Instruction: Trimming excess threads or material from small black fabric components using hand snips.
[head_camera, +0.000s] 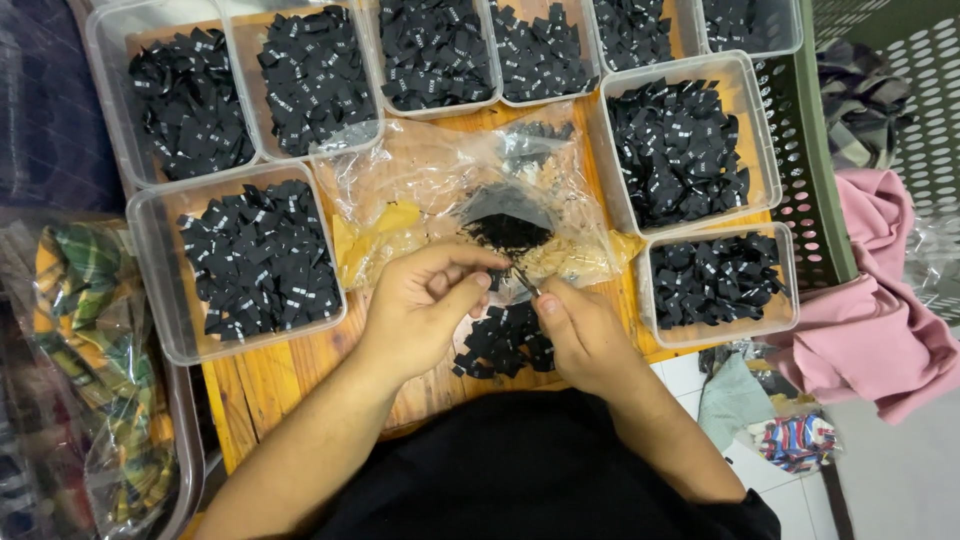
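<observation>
Wooden table (270, 380) crowded with clear tubs (690, 140); left hand (425, 300) pinching black label (497, 278), right hand (585, 335) gripping small snips (524, 280).

Between our two grips we hold a small black fabric label (497, 277), pinched by our left grip (425, 300) from the left and met by a thin metal tool (525, 281) in our right grip (585, 335). Just below it, a loose heap of black labels (500, 343) with tiny white marks lies flat on the wooden tabletop (260, 385). Right above sits a crumpled clear plastic bag (450, 200), open, with a dark clump of labels inside.
</observation>
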